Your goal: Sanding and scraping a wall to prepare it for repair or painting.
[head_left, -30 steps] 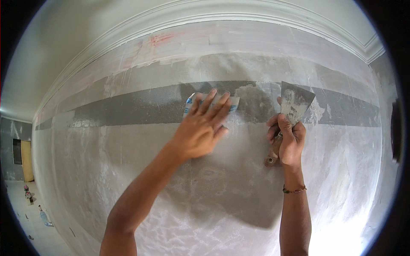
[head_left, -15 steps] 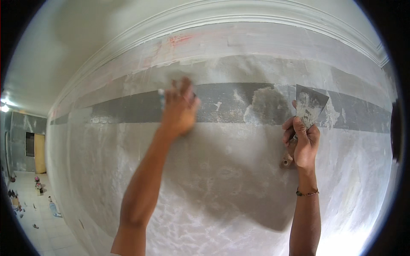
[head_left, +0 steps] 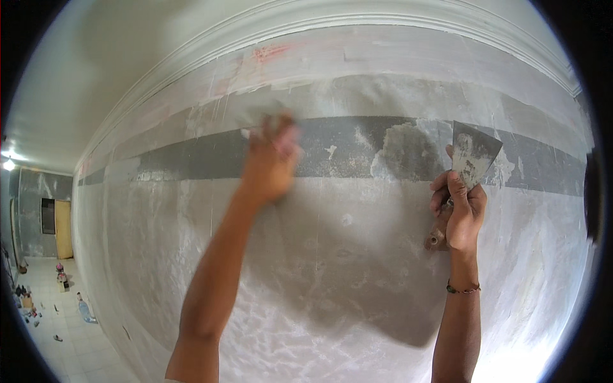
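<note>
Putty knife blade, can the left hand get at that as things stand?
Probably yes: the blade sticks up above the right hand, and only wall shows between it and the blurred left hand.

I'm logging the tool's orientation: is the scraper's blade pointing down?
No, the right hand holds the scraper with its wide blade pointing up, above the brown handle.

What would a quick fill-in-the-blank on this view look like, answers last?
The person's ____ hand holds the putty knife.
Its blade points ____, with the handle below.
The horizontal band on the wall is dark ____.
The lit bulb shows at the picture's far ____.

Missing words: right; up; gray; left.
</note>
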{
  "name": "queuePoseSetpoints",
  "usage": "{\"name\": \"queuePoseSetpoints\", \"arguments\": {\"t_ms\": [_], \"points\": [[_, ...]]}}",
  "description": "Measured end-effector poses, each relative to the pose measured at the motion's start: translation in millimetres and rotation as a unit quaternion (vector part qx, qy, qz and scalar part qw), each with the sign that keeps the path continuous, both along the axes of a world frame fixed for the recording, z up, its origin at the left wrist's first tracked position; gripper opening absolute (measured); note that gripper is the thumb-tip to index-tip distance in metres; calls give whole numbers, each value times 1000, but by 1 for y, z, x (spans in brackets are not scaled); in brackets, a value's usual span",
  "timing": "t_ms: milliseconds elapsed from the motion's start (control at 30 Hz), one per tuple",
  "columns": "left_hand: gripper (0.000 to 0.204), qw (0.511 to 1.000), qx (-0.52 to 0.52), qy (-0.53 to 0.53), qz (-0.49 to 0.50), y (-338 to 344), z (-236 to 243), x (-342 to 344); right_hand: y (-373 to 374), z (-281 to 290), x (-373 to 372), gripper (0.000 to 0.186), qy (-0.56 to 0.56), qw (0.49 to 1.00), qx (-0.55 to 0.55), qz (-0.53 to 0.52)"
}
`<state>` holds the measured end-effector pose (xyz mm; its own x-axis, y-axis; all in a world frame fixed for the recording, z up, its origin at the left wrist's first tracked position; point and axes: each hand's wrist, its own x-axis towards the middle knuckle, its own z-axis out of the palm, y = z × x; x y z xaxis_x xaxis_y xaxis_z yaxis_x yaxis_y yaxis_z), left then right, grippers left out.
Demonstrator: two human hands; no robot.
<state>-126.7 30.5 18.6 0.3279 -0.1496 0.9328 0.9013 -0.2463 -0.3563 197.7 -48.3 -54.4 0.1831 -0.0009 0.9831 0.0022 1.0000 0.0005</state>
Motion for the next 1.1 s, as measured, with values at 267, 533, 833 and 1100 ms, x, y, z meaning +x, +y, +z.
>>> {"name": "queuePoseSetpoints", "arguments": {"t_ms": [267, 533, 833, 1100], "points": [[59, 931, -121, -343, -10, 14, -12, -147, 2, -5, 4, 38, -11, 1000, -5, 19], [58, 1000, 0, -24, 0, -4, -29, 29, 13, -7, 4, 37, -2, 1000, -11, 14], [53, 997, -8, -81, 0, -1, -32, 28, 1, -1, -9, 33, 16, 1000, -11, -11], [57, 998, 11, -55, -36, -10, -26, 67, -5, 16, -10, 17, -75, 988, -92, -95]]}}
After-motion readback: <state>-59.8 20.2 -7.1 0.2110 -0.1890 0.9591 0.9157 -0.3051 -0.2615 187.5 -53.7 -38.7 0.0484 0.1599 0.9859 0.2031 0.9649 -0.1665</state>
